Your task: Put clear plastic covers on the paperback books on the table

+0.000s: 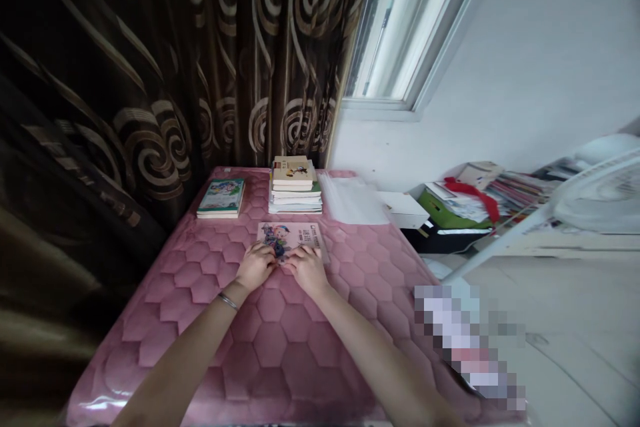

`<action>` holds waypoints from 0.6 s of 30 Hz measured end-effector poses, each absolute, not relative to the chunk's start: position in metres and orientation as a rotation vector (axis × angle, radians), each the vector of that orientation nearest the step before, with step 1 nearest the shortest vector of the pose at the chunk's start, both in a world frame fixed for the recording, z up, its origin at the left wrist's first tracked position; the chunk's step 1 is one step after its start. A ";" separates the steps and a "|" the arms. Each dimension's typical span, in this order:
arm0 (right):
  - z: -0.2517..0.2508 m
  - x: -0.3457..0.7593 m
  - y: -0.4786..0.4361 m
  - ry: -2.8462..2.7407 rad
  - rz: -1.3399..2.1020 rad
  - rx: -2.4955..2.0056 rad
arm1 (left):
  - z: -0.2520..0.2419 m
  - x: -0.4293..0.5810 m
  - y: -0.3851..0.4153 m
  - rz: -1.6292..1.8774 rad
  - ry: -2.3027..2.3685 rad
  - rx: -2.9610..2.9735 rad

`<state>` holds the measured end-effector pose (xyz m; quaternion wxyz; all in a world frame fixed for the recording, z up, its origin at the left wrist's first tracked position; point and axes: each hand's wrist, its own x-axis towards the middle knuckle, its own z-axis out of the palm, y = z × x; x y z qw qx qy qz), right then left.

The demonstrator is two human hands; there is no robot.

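A thin book [295,235] with a pale pink cover and a cartoon figure lies flat on the pink quilted surface [280,367]. My left hand [257,264] has its fingers closed at the book's near left edge. At the near edge, to the right, my right hand [306,268] bends its fingers over the cover, the thumb towards my left hand. Both hands hide part of the lower cover. A clear edge, perhaps film, shows beside the book's right side. A bracelet [229,301] circles my left wrist.
Beyond the book stands a stack of books [295,188]; a green-covered book pile [221,197] lies to its left. Clear plastic sheets [355,200] lie at the right, near a white box [403,208]. A white fan [595,193] stands right of the bed; a dark curtain [240,67] hangs behind.
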<state>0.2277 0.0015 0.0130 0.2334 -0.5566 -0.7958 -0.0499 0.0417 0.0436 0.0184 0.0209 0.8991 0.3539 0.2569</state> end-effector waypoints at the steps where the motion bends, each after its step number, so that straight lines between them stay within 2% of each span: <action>1: 0.013 0.236 0.000 -2.181 -0.140 -1.513 | 0.020 0.038 0.044 0.782 1.094 2.785; 10: 0.001 0.316 -0.006 -2.066 -0.066 -1.518 | 0.013 -0.003 0.051 0.848 1.130 2.758; 18: -0.014 0.325 -0.001 -1.959 0.332 -1.408 | -0.002 -0.003 0.050 0.873 1.149 2.601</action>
